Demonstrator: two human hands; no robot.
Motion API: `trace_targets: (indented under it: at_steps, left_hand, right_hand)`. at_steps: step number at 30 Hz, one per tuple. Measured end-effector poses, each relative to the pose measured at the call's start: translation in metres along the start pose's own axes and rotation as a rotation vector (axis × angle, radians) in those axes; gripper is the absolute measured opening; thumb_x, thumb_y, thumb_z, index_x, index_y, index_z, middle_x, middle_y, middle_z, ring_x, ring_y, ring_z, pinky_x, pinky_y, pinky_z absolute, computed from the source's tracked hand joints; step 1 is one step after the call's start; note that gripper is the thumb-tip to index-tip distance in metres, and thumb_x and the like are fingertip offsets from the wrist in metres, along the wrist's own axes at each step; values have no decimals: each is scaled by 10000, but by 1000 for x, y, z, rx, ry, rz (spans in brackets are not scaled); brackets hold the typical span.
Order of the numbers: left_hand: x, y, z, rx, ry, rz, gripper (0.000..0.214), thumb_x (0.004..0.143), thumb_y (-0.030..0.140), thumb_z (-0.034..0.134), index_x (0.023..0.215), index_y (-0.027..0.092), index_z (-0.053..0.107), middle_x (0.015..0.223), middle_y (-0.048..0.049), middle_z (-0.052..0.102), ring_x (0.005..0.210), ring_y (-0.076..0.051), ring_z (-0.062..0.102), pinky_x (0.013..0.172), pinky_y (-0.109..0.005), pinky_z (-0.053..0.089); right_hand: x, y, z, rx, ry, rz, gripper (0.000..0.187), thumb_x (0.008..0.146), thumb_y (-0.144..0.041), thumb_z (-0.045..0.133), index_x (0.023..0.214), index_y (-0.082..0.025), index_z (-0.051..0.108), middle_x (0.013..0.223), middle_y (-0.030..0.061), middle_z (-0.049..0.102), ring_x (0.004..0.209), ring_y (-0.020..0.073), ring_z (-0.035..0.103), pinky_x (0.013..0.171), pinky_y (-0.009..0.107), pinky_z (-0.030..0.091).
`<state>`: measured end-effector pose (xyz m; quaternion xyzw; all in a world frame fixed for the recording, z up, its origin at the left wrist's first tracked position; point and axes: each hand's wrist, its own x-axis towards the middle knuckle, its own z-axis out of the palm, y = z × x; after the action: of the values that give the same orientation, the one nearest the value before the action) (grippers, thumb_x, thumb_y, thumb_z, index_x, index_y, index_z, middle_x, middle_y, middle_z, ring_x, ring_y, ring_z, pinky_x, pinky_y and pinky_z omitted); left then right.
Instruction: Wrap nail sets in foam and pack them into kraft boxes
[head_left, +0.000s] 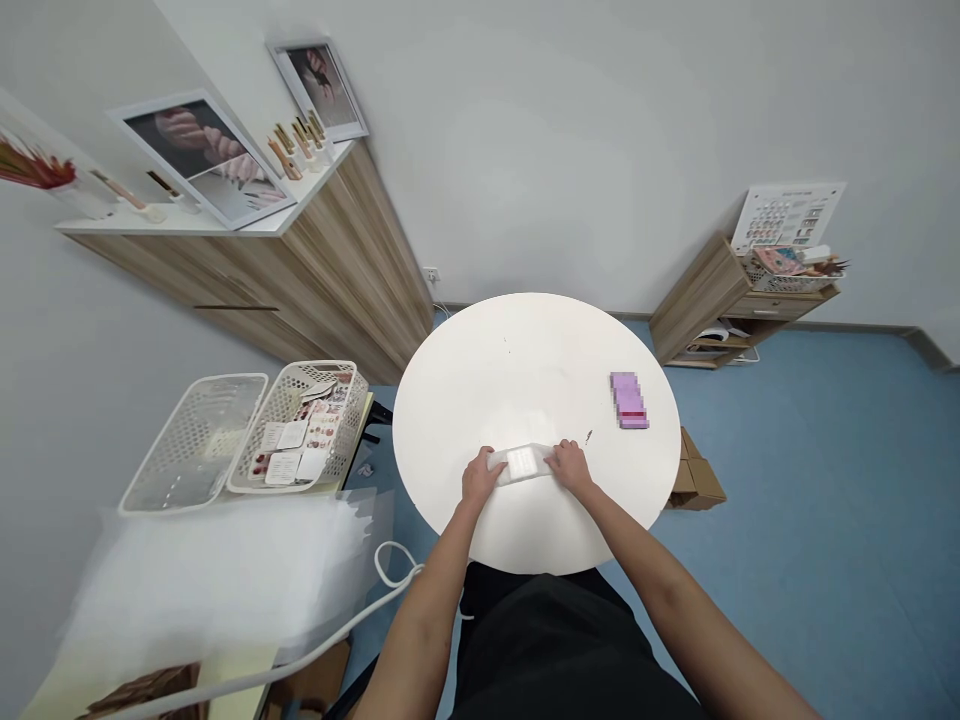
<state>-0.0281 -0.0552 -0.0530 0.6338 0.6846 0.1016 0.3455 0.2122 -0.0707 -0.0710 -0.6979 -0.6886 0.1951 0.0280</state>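
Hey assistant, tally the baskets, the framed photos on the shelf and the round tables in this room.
White plastic baskets: 2, the left one and the one holding cards on the right
Framed photos: 2, the left one and the right one
Round white table: 1
Total: 5
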Motion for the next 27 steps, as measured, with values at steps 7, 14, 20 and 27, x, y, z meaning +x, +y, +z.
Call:
trace_targets:
  at_steps: [7,14,20,27]
  left_hand:
    - [-16,-22,-5,169,320,134,440,864,250,548,1290,183,464,1137,-125,568,1031,-275,563,879,-425,459]
    - [-45,8,31,400,170,611,540,920,243,452,1451,206,363,1540,-120,351,1357,-303,380,1099,-480,328]
    - [-58,14,59,472,135,550,623,916,278,462,1508,226,272,1594,-115,245,1455,-314,238,1150,-568,228]
    - [-54,12,55,422,72,541,632,903,248,484,1502,248,280,1590,-118,256,1458,-322,235,1159,-606,171]
  right_hand:
    - [-10,17,-2,123,131,93,123,817,-287,617,901,-214,565,964,69,575,935,253,521,759,336,407]
    - [-28,1,6,503,189,474,457,786,-365,592,1191,-175,494,1200,140,543,1055,270,578,832,341,460]
    - [-26,-14,3,768,117,692,480,703,-417,662,1101,-182,531,1047,123,639,973,263,636,790,331,494]
    - [-8,-43,2,1019,95,472,300,641,-209,577,937,-223,533,750,-24,614,704,169,621,647,268,481]
